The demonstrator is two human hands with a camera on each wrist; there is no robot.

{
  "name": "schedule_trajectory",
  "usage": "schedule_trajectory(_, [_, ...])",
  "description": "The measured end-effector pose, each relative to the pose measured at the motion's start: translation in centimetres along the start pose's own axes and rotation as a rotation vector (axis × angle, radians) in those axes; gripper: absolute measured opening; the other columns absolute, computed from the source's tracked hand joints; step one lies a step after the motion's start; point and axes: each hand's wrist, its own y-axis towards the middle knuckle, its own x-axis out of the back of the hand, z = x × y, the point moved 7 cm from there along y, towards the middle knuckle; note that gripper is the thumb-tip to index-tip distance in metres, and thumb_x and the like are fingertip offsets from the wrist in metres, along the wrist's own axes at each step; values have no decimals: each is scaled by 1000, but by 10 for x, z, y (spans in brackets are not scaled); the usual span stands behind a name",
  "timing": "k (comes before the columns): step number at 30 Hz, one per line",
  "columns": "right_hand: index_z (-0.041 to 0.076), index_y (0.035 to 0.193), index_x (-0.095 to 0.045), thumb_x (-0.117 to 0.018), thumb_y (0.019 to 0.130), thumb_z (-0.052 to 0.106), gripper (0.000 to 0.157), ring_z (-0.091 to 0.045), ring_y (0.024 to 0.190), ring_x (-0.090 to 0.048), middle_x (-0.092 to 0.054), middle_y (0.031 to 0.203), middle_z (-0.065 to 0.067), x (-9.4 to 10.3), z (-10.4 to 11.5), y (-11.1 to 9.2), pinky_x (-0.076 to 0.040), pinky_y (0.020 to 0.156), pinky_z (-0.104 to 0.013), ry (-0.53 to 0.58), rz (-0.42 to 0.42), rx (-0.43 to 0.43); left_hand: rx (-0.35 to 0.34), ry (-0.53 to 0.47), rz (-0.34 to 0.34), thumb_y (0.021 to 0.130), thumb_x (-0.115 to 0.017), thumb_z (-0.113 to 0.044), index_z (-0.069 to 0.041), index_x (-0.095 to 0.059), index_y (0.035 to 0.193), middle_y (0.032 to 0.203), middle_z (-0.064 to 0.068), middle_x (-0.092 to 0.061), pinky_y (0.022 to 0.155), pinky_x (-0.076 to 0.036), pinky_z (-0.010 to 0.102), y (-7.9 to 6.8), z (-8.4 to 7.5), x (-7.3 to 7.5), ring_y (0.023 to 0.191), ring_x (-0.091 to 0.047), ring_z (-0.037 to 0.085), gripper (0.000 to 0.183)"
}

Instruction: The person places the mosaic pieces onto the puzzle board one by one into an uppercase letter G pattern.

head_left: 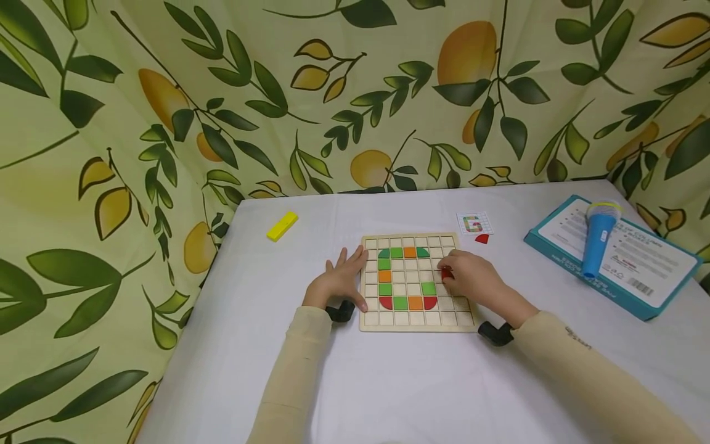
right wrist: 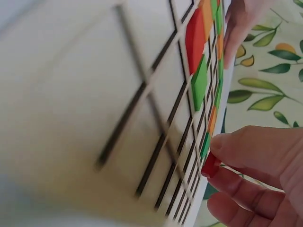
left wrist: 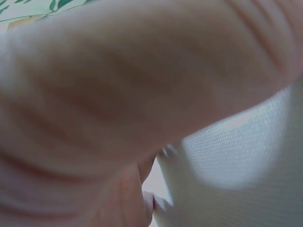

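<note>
A wooden grid board [head_left: 417,324] lies on the table, with green, orange and red tiles [head_left: 400,303] laid in a rounded G-like outline. My right hand [head_left: 478,279] is over the board's right side, pinching a red tile [right wrist: 211,166] between thumb and index finger. In the right wrist view the pinched tile is at or just above the grid; contact is unclear. My left hand [head_left: 339,280] rests along the board's left edge, fingers spread. The left wrist view shows mostly blurred skin of the left hand [left wrist: 124,198] and the pale sleeve.
Beyond the board lie a small pattern card [head_left: 474,223] and a red quarter-round tile [head_left: 482,238]. At the right, a blue toy microphone [head_left: 599,243] sits on a teal-edged box [head_left: 643,271]. A yellow block [head_left: 282,226] lies back left. A leaf-patterned curtain [head_left: 333,123] borders the table.
</note>
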Motion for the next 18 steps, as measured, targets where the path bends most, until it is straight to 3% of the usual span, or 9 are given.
schedule_trajectory(8, [7, 97, -71, -73, 78, 14, 21, -17, 74, -50, -60, 84, -2, -13, 19, 20, -47, 64, -30, -8, 33, 59, 12, 15, 6, 47, -90, -38, -25, -4, 149, 154, -10, 9, 106, 8, 58, 0, 2, -2, 139, 18, 24, 134])
schedule_trajectory(18, [7, 99, -72, -73, 79, 13, 22, -17, 79, -52, -63, 88, -2, -17, 25, 27, -48, 70, -32, 11, 67, 79, 1, 11, 5, 47, -90, -37, -25, -3, 149, 153, -11, 11, 105, 10, 58, 1, 3, -3, 138, 20, 24, 135])
